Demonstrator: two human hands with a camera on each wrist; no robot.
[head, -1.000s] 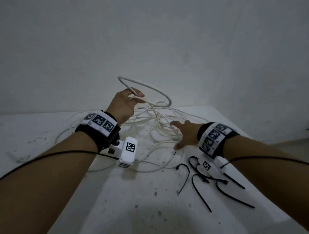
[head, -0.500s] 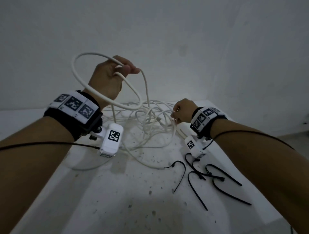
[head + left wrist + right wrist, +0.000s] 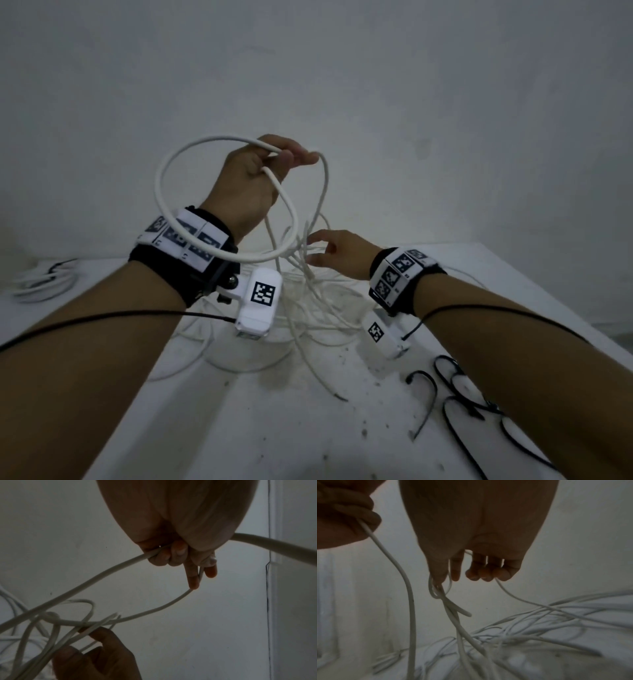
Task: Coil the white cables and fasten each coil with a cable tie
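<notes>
My left hand (image 3: 274,161) is raised above the table and grips a white cable (image 3: 219,138) bent into one wide loop that hangs back over my left wrist. In the left wrist view the left hand (image 3: 188,561) has its fingers curled round the cable (image 3: 106,572). My right hand (image 3: 322,250) sits lower and to the right, thumb and forefinger pinching strands lifted from the cable tangle (image 3: 318,308). The right wrist view shows the right hand (image 3: 453,577) with strands (image 3: 452,609) caught at the thumb. Several black cable ties (image 3: 432,401) lie at the front right.
A coiled white cable (image 3: 41,284) lies at the far left of the white, speckled table (image 3: 274,428). The table's right edge runs just past the ties. A plain wall stands close behind the table.
My left hand rose from the tangle and drew the cable into a wide loop. My right hand left the tabletop, took hold of strands and lifted them.
</notes>
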